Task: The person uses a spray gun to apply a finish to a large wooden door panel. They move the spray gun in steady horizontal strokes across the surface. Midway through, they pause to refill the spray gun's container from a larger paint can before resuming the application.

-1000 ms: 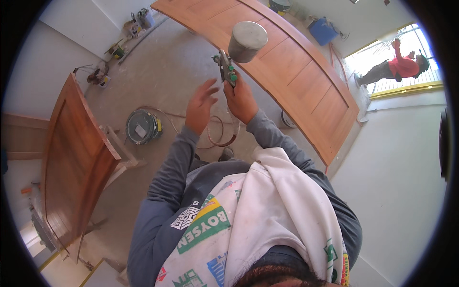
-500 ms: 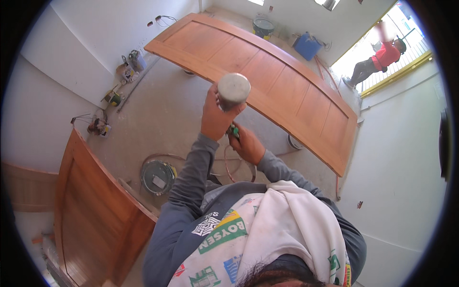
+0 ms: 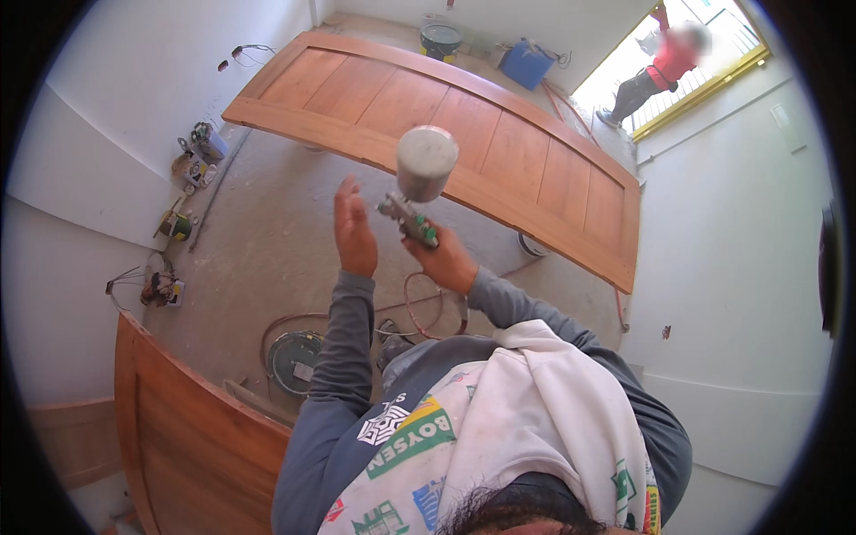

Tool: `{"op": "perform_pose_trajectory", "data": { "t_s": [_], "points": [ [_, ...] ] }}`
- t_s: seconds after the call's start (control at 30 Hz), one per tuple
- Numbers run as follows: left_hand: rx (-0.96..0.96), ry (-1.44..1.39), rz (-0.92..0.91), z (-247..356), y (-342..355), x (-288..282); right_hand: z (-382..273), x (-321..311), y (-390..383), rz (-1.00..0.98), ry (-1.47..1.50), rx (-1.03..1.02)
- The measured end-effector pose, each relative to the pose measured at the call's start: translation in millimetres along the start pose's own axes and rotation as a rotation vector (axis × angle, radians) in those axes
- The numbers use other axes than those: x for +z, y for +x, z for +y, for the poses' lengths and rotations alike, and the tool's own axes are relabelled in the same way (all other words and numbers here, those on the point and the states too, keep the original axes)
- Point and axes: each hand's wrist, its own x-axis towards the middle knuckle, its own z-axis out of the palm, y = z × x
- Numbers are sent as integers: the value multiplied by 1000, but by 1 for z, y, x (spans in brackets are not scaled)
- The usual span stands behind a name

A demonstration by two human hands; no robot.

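My right hand (image 3: 443,260) is closed round the handle of a spray gun (image 3: 408,221), a metal one with green knobs and a silver cup (image 3: 427,162) on top. A reddish hose (image 3: 419,308) loops below it. My left hand (image 3: 355,234) is raised just left of the gun, apart from it, fingers extended and holding nothing. Beyond both hands a brown panelled wooden door (image 3: 446,116) lies flat on supports, partly hidden by the cup. One support, a round bucket (image 3: 532,245), shows under its near edge.
Another wooden door (image 3: 192,428) leans at the lower left, beside a lidded pail (image 3: 296,361). Cans and tools (image 3: 192,165) line the left wall. At the back stand a dark bucket (image 3: 440,40) and a blue container (image 3: 526,62). A person in red (image 3: 664,67) is at the doorway.
My left hand has let go of the spray gun's cup and moved left, its fingers opening. The gun stays in my right hand. The view has shifted, and the person at the doorway has changed pose.
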Motion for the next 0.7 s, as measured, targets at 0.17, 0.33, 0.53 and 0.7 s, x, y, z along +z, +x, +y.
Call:
{"op": "perform_pose_trajectory", "data": {
  "t_s": [0.17, 0.33, 0.53, 0.7],
  "points": [
    [-323, -131, -544, -134, -89, -16, -60, -26, 56, 121, 146, 116],
    [-425, -70, -1234, -150, -145, -3, -122, -64, 97, 219, 125, 7],
    [56, 61, -683, -8, -80, 14, -164, -108, 114, 358, -84, -65],
    [781, -373, -868, 214, -41, 64, -135, -104, 162, 460, -30, -96]
  ]
}}
